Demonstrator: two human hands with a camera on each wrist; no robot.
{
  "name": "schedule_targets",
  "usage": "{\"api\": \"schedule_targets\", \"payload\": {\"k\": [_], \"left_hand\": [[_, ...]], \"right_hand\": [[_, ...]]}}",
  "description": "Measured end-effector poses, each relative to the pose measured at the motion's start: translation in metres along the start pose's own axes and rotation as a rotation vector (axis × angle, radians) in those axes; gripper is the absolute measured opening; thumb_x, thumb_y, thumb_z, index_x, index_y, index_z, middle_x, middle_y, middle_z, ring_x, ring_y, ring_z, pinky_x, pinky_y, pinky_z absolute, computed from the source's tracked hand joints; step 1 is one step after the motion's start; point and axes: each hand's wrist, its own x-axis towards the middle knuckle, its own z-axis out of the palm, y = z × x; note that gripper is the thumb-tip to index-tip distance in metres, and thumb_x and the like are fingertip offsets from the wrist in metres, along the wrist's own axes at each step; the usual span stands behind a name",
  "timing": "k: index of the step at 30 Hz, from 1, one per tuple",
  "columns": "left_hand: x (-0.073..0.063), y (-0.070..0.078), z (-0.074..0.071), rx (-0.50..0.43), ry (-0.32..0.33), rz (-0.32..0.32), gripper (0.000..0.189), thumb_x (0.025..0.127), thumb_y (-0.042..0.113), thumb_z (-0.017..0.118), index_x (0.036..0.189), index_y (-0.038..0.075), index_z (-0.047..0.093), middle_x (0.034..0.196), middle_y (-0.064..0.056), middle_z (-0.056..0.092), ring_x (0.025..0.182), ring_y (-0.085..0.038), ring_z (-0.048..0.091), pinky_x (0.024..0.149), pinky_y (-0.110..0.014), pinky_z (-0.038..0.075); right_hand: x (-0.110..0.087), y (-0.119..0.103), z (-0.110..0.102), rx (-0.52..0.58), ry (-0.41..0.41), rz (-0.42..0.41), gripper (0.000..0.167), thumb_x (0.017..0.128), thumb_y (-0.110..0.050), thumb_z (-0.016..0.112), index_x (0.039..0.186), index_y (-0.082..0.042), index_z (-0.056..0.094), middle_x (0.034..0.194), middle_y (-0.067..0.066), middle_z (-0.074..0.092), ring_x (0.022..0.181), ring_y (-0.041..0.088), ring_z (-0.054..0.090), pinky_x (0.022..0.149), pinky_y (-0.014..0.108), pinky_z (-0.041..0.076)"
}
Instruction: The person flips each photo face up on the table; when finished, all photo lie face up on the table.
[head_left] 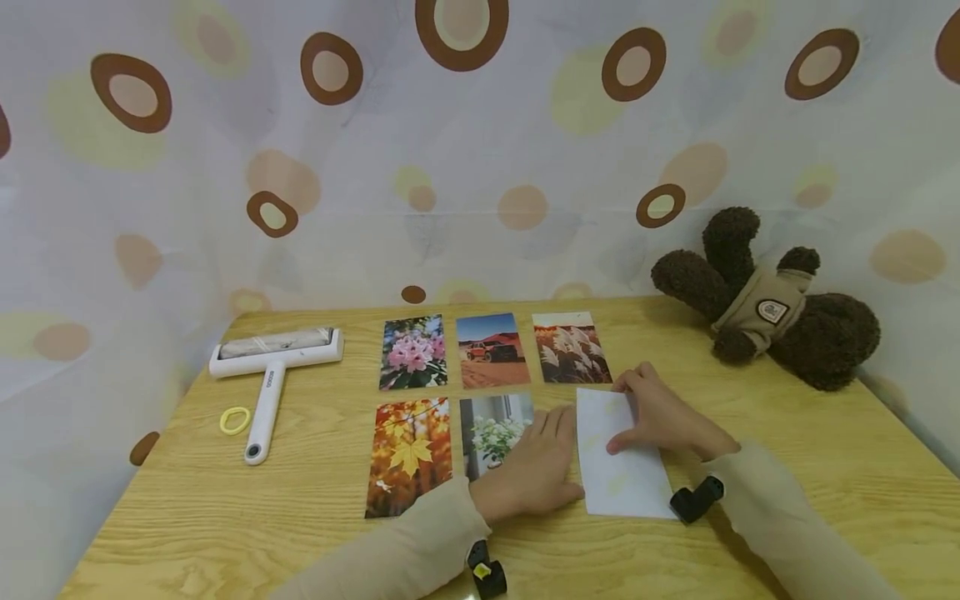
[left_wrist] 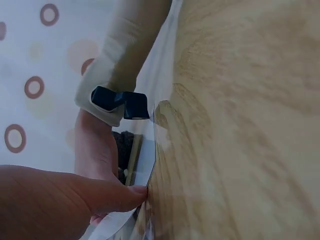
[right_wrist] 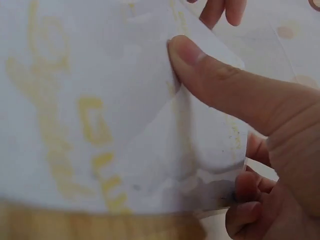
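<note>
My right hand [head_left: 662, 417] grips a photo print [head_left: 618, 479] turned white back up, with faint yellow print on it. In the right wrist view the thumb [right_wrist: 220, 80] lies across this white back, and other fingertips show at the print's edge. My left hand [head_left: 534, 471] lies flat, fingers extended, partly over a white-flower photo [head_left: 495, 417]. Its thumb tip is close to the left edge of the white-backed print; whether they touch is hard to tell. In the left wrist view that thumb [left_wrist: 107, 194] points toward a sheet edge at the tabletop.
Further photos show pink flowers [head_left: 412, 353], a red truck [head_left: 492, 351], pale grasses [head_left: 572, 348] and maple leaves [head_left: 408, 454]. To the left lie a white lint roller [head_left: 273, 367] and a yellow ring [head_left: 235, 421]. A brown plush toy [head_left: 772, 304] lies at the back right.
</note>
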Motion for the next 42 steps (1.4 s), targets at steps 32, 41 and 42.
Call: {"api": "schedule_targets", "payload": {"k": [32,41,42], "left_hand": [[0.000,-0.004,0.009,-0.970,0.320,0.004,0.080,0.089,0.022,0.070,0.151,0.010,0.020,0.133,-0.006,0.052,0.120,-0.024,0.052,0.095,-0.034,0.046],[0.003,-0.005,0.008,-1.038,0.395,0.031,0.074,0.092,0.023,0.066,0.150,0.019,0.020,0.136,-0.004,0.051,0.124,-0.021,0.050,0.098,-0.036,0.044],[0.003,-0.005,0.008,-1.045,0.398,0.027,0.075,0.092,0.023,0.066,0.151,0.018,0.020,0.136,-0.003,0.052,0.124,-0.019,0.050,0.098,-0.035,0.044]], "right_hand": [[-0.014,-0.045,-0.003,0.523,-0.059,-0.389,0.059,0.095,0.005,0.052,0.150,-0.007,0.032,0.090,0.007,0.053,0.047,0.015,0.051,0.045,0.026,0.047],[-0.011,-0.060,-0.005,0.546,-0.014,-0.366,0.050,0.100,0.001,0.044,0.148,-0.002,0.031,0.086,0.017,0.049,0.045,0.022,0.049,0.044,0.032,0.047],[-0.011,-0.061,-0.005,0.556,-0.009,-0.368,0.053,0.099,0.002,0.045,0.149,-0.002,0.028,0.086,0.018,0.049,0.045,0.022,0.050,0.044,0.032,0.047]]}}
